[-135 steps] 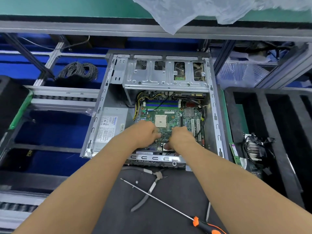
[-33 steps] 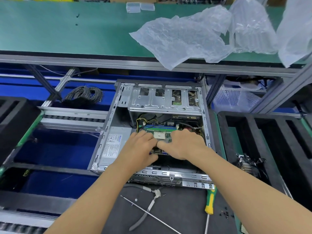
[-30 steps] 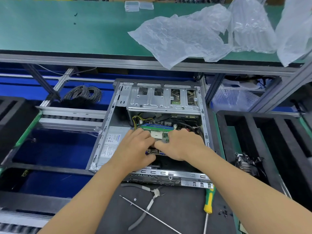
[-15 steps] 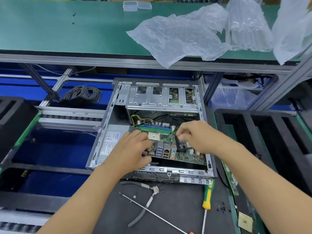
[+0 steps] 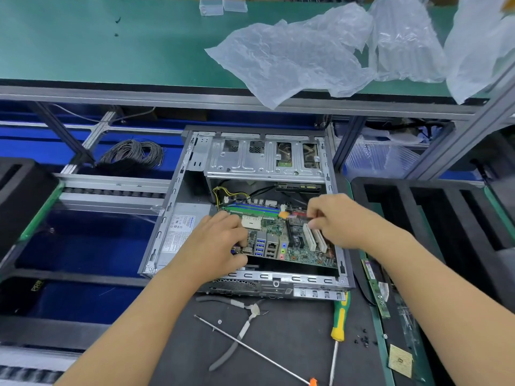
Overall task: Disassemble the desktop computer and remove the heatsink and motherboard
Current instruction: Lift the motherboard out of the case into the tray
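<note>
Already the case (image 5: 178, 218) lies open at the centre of the frame, side panel off, and the motherboard (image 5: 281, 240) inside it sits tilted, its near edge with the port block raised above the dark floor of the case. That suggests its screws are out and the board is loose. The CPU socket (image 5: 251, 222) shows bare, so the heatsink appears to be off the board; it cannot be picked out with certainty anywhere in the frame.

The left hand (image 5: 220, 246) grips the board at its left near corner, fingers curled over the edge beside the ports. The right hand (image 5: 338, 221) is at the board's upper right, fingers pressed together in a pinch around a small connector or cable; what exactly it holds is too small to tell. An orange plug (image 5: 283, 215) sits just left of those fingers. Yellow and black wires (image 5: 227, 195) run from the back of the case to the board's far edge, so some cabling looks to be attached.

What seems left: free the last cables, then lift the board out over the case rim. The power supply (image 5: 181, 232) remains in the left of the case, the drive cage (image 5: 264, 160) at the top.

On the dark tabletop in the lower frame lie pliers (image 5: 239, 330), a long thin rod (image 5: 250, 349) and a yellow-green screwdriver (image 5: 338, 321), with small black screws (image 5: 362, 339) to its right.
</note>
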`<act>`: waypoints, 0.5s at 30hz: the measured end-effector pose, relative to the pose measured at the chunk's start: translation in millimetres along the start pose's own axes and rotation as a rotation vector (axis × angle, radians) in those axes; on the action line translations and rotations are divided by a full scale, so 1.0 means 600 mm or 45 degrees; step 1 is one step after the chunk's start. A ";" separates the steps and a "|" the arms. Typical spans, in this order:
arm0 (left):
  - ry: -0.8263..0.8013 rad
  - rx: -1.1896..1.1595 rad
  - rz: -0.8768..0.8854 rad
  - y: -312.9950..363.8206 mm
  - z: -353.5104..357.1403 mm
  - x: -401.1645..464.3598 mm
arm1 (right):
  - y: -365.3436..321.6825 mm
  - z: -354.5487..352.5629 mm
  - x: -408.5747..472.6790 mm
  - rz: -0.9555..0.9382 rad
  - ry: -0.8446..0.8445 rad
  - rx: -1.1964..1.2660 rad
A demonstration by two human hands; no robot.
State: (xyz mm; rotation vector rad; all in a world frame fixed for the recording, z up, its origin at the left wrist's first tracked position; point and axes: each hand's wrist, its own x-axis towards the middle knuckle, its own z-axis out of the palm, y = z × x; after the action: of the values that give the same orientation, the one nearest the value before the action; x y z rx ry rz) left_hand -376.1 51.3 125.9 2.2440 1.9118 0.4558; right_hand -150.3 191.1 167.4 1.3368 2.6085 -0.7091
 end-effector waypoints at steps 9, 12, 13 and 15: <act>-0.019 -0.106 0.045 -0.003 -0.008 0.000 | 0.000 0.026 0.031 0.076 0.257 0.368; -0.018 -0.092 0.117 -0.003 -0.012 -0.002 | 0.005 0.029 0.026 0.002 0.150 0.362; -0.020 -0.091 0.135 -0.004 -0.012 -0.004 | 0.006 0.029 0.023 -0.025 0.113 0.337; -0.028 -0.097 0.151 -0.006 -0.013 -0.005 | 0.006 0.027 0.016 -0.068 0.058 0.270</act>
State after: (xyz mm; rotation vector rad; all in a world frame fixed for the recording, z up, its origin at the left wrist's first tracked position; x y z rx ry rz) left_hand -382.4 48.1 131.7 2.3113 1.7274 0.5083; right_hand -154.8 192.7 148.5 1.3553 2.6759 -0.9995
